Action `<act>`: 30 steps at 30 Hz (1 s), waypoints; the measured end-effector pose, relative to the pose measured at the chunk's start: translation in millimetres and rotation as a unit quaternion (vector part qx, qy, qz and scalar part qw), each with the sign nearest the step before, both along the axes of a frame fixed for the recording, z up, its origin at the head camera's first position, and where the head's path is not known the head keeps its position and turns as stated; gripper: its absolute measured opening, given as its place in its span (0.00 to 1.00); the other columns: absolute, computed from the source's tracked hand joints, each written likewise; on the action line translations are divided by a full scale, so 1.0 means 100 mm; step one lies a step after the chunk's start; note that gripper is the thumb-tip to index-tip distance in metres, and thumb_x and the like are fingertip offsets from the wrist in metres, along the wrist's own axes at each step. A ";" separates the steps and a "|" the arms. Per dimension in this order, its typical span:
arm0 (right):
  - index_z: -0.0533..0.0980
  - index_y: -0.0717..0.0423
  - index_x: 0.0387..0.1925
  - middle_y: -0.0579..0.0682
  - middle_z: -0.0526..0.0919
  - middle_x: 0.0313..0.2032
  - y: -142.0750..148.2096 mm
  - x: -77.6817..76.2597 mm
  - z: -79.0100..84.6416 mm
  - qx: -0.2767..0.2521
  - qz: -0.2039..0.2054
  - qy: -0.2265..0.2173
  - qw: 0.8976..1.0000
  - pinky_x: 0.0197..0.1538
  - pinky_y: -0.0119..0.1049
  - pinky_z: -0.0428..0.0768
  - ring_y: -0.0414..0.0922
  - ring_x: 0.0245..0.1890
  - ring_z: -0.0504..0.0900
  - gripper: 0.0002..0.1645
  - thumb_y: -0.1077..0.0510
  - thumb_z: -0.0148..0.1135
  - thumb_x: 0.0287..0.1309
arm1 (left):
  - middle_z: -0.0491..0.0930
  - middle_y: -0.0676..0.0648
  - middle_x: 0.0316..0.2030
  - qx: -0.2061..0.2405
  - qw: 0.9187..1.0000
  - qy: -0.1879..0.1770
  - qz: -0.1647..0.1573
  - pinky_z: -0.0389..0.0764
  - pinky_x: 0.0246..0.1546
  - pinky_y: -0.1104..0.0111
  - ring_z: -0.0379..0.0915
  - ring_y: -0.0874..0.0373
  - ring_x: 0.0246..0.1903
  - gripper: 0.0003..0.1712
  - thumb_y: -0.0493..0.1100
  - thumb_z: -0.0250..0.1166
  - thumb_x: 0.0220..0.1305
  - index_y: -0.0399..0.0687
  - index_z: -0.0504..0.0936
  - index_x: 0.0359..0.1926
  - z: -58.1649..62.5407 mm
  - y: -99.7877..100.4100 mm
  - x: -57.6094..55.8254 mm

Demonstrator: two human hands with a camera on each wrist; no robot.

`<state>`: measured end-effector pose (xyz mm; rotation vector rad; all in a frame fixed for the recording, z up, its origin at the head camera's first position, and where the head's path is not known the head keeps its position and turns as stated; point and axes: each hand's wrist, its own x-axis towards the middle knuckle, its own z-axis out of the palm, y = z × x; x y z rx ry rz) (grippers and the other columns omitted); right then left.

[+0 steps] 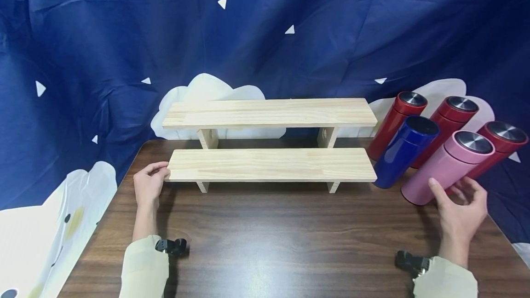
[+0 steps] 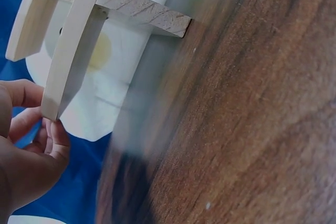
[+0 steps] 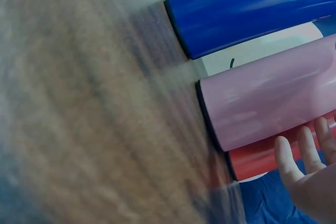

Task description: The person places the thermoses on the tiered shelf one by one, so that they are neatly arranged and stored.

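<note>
A two-tier wooden shelf (image 1: 271,165) of pale boards stands on the table. My left hand (image 1: 148,186) pinches the left end of its lower board, as the left wrist view shows at the board's tip (image 2: 51,106). On the right, several upright flasks with dark lids stand close together: a pink flask (image 1: 447,169) in front, a blue flask (image 1: 399,155) to its left, and red ones behind. My right hand (image 1: 461,210) is at the pink flask, thumb overlapping its front. In the right wrist view its extended fingers (image 3: 286,158) lie beside the pink flask, in front of a red flask (image 3: 252,161).
The brown wooden table (image 1: 265,233) stretches in front of the shelf. A blue cloth (image 1: 265,36) with white shapes hangs behind and beside the table. The blue flask stands right by the lower board's right end.
</note>
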<state>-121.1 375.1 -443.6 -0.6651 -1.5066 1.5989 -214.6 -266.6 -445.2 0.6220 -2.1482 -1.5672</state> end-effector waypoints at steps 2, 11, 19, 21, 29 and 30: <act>0.78 0.45 0.54 0.43 0.79 0.52 0.01 0.00 -0.02 -0.014 0.011 -0.008 1.000 0.46 0.21 0.76 0.36 0.46 0.78 0.37 0.71 0.80 0.41 | 0.82 0.61 0.27 0.004 1.000 -0.003 -0.001 0.72 0.33 0.78 0.74 0.64 0.32 0.15 0.31 0.67 0.55 0.33 0.88 0.46 0.00 0.00 0.00; 0.75 0.45 0.57 0.41 0.78 0.49 0.06 0.00 -0.13 -0.068 0.045 -0.051 0.995 0.36 0.15 0.75 0.35 0.45 0.77 0.41 0.73 0.80 0.41 | 0.81 0.60 0.27 0.013 1.000 -0.007 0.000 0.73 0.32 0.78 0.73 0.64 0.32 0.16 0.30 0.67 0.55 0.33 0.88 0.46 0.00 -0.01 -0.01; 0.72 0.43 0.62 0.39 0.76 0.54 0.13 -0.02 -0.15 -0.113 0.070 -0.098 0.986 0.35 0.16 0.76 0.36 0.54 0.75 0.46 0.72 0.80 0.43 | 0.83 0.59 0.27 0.046 0.999 -0.009 0.003 0.74 0.32 0.78 0.74 0.65 0.30 0.17 0.30 0.67 0.54 0.32 0.87 0.46 0.01 -0.03 -0.03; 0.70 0.42 0.67 0.40 0.75 0.58 0.14 -0.02 -0.16 -0.113 0.083 -0.129 0.982 0.37 0.16 0.75 0.37 0.58 0.73 0.49 0.70 0.79 0.45 | 0.83 0.58 0.27 0.053 0.999 -0.008 0.003 0.75 0.33 0.77 0.74 0.65 0.30 0.16 0.30 0.67 0.54 0.32 0.87 0.46 0.01 -0.03 -0.03; 0.63 0.42 0.75 0.44 0.70 0.66 0.16 -0.04 -0.21 -0.079 0.106 -0.170 0.977 0.55 0.16 0.70 0.37 0.66 0.68 0.55 0.68 0.78 0.48 | 0.84 0.54 0.28 0.062 0.998 0.004 0.000 0.74 0.31 0.77 0.74 0.64 0.29 0.15 0.29 0.68 0.54 0.32 0.87 0.44 0.00 -0.01 -0.03; 0.64 0.43 0.74 0.43 0.71 0.65 0.16 -0.05 -0.21 -0.081 0.103 -0.161 0.978 0.54 0.16 0.70 0.37 0.65 0.69 0.54 0.69 0.78 0.48 | 0.84 0.54 0.29 0.061 0.998 0.004 -0.001 0.74 0.32 0.77 0.74 0.64 0.29 0.15 0.30 0.68 0.54 0.32 0.87 0.44 0.00 -0.01 -0.03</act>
